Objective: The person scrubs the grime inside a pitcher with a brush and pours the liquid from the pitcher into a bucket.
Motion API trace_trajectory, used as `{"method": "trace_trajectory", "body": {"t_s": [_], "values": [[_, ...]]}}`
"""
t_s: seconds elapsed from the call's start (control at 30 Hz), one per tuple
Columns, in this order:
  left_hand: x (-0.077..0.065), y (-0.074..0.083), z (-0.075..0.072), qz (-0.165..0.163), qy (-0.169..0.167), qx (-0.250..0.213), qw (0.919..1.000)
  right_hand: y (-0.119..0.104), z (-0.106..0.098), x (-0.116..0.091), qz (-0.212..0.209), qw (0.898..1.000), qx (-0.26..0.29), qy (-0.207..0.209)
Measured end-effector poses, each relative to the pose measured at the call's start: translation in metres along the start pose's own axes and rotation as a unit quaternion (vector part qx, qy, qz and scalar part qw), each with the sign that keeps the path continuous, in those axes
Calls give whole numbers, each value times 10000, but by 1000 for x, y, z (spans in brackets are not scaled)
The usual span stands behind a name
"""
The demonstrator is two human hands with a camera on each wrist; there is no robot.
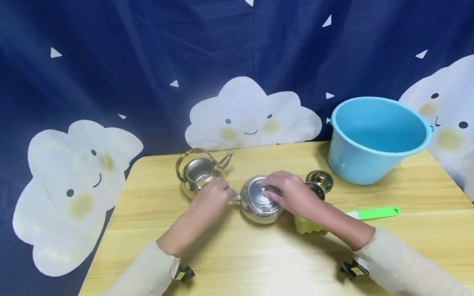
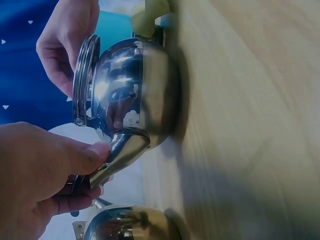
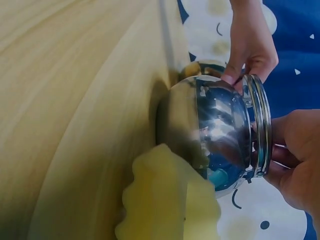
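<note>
Closest to me: two pale sleeves [image 1: 130, 279], reaching in over the wood table [image 1: 245, 271]. Silver pot [image 1: 262, 215] sits upright at table centre, lid [image 1: 253, 192] on top, spout [image 2: 122, 152] toward the left. Left hand [image 1: 213, 196] pinches that spout, thumb against fingers. Right hand [image 1: 287, 191] grips the pot's top, fingers curled; I can't tell whether on knob or handle. Gold kettle [image 1: 187, 184] stands just past the left hand, uncovered, handle up, spout pointing right. I've got yellow sponge [image 3: 165, 200] beside the pot on the right, partly under the right forearm; green handle [image 1: 378, 213] sticks out on the forearm's far side. Gold lid [image 1: 321, 179] lies between right hand and blue bucket [image 1: 355, 162], rear right. Blue curtain [image 1: 212, 35] with clouds behind.
</note>
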State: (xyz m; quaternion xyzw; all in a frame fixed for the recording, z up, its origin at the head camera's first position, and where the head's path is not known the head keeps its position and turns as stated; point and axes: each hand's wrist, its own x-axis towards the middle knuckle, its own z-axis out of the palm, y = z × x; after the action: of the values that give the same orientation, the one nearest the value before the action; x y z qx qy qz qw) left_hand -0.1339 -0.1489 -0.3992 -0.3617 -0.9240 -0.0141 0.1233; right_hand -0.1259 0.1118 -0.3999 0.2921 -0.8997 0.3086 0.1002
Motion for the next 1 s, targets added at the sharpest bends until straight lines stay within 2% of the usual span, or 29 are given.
{"method": "trace_trajectory", "body": {"t_s": [0.17,0.33,0.6,0.73,0.83,1.0], "values": [[-9,-1,0,34,65,91,9999,-6,1,-2,-105,9999,-24,-98],[-19,-1,0,-45,-5,47,10000,-12,1,-4,-183,9995,-53,-234],[-30,-2,0,5,225,-322,9992,-16,2,-3,-458,9985,-165,-233],[-33,-3,1,79,323,-450,9984,-17,2,-1,-459,9981,-232,-332],[-36,-4,2,207,309,-335,9987,-17,1,0,-478,9977,-288,-396],[-40,-5,3,538,272,294,9977,-17,1,2,-567,9964,-460,-422]]}}
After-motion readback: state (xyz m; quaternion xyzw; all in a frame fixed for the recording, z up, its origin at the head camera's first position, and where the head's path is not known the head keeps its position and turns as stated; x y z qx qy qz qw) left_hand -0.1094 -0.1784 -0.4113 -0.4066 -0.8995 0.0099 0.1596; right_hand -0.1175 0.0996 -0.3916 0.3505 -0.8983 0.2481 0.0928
